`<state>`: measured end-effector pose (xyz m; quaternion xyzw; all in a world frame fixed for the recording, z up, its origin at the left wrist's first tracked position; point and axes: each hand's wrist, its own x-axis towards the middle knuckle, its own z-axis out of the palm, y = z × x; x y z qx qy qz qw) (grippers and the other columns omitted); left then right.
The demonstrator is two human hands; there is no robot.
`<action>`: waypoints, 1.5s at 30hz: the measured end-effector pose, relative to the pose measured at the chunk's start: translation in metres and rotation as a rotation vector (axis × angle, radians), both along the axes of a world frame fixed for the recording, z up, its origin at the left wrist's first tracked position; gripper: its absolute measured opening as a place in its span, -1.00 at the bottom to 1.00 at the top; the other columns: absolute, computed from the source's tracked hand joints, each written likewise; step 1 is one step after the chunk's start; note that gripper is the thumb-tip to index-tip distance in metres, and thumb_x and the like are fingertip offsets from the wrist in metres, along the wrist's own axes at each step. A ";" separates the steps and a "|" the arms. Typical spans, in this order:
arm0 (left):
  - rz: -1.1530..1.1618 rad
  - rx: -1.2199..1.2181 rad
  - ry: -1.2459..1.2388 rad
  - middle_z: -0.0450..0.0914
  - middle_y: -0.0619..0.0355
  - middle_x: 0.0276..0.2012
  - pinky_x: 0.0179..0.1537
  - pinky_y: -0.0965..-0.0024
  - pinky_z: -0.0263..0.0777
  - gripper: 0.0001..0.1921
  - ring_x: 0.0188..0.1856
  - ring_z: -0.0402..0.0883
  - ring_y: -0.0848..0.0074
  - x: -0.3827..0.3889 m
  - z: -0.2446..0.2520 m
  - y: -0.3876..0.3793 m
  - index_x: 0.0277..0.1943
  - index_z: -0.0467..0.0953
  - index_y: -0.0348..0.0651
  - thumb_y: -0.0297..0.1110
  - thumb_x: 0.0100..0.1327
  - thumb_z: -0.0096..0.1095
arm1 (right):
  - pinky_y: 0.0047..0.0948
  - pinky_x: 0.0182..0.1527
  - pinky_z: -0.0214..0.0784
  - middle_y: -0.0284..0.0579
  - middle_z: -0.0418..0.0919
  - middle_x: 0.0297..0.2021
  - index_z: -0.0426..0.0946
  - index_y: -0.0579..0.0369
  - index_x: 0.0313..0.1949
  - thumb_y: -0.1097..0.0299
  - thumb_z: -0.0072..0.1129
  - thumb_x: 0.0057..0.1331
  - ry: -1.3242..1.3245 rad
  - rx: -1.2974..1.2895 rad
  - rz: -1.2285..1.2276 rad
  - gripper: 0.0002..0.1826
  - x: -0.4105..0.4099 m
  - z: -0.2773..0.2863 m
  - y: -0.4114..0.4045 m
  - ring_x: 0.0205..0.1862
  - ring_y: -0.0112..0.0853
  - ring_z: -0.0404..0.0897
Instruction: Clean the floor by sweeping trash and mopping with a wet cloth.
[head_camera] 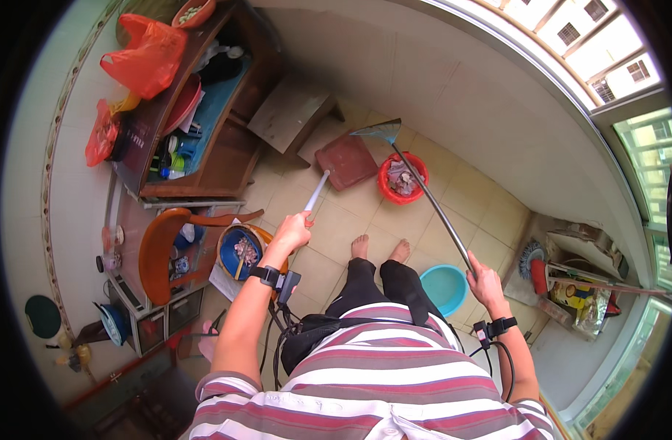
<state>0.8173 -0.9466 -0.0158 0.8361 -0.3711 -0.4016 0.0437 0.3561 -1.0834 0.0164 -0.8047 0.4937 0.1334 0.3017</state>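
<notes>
My left hand [294, 231] grips the white handle of a dustpan [347, 160], whose dark red pan lies on the tiled floor in front of me. In my right hand [483, 278] is the metal pole of a broom [435, 203]. Its blue, fan-shaped head [381, 131] is beyond the pan, near the wall and a wooden stool. A red waste basket [402, 196], lined with a red bag and holding crumpled waste, stands right of the pan, and the pole passes over its edge in this view.
A wooden stool [293, 113] stands by the dark wooden cabinet [204, 179] at the left. Closer on that side are a wooden chair [160, 258] and a blue bowl [240, 250] with pinkish pieces. A turquoise basin [444, 290] rests beside my legs. Cleaning tools lean in the right corner, near a mop head [532, 259].
</notes>
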 end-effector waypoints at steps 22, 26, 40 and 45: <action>-0.024 0.038 0.169 0.51 -0.10 -0.29 -0.10 0.26 0.41 -0.66 -0.14 0.51 0.15 -0.036 -0.084 0.092 -0.08 0.46 -0.14 -0.56 0.02 0.01 | -0.08 -0.33 0.42 0.14 0.53 -0.42 0.11 -0.01 0.25 0.36 -0.10 0.22 -0.045 -0.055 0.188 -0.43 0.080 -0.086 0.025 -0.43 0.03 0.54; 0.065 -0.002 0.197 0.58 -0.01 -0.36 -0.19 0.30 0.43 -0.76 -0.23 0.56 0.23 -0.020 -0.067 0.083 -0.28 0.48 -0.17 -0.61 -0.03 -0.05 | -0.13 -0.45 0.44 0.12 0.50 -0.51 0.12 0.12 0.23 0.45 -0.15 0.22 0.119 -0.135 0.315 -0.46 0.085 -0.099 0.036 -0.53 -0.05 0.54; 0.071 -0.003 0.196 0.56 0.05 -0.42 -0.27 0.33 0.39 -0.80 -0.30 0.55 0.30 0.010 -0.078 0.102 -0.27 0.46 -0.16 -0.55 0.03 -0.06 | -0.13 -0.47 0.40 0.10 0.48 -0.50 0.11 0.10 0.24 0.47 -0.16 0.20 0.060 -0.176 0.382 -0.44 0.101 -0.077 0.012 -0.55 -0.03 0.51; 0.067 -0.006 0.216 0.55 0.04 -0.45 -0.28 0.32 0.38 -0.80 -0.30 0.55 0.27 0.014 -0.083 0.108 -0.30 0.45 -0.15 -0.56 0.00 -0.07 | -0.18 -0.44 0.43 0.10 0.48 -0.42 0.11 0.07 0.25 0.55 -0.14 0.11 0.216 -0.146 0.429 -0.36 0.082 -0.049 0.004 -0.49 -0.09 0.56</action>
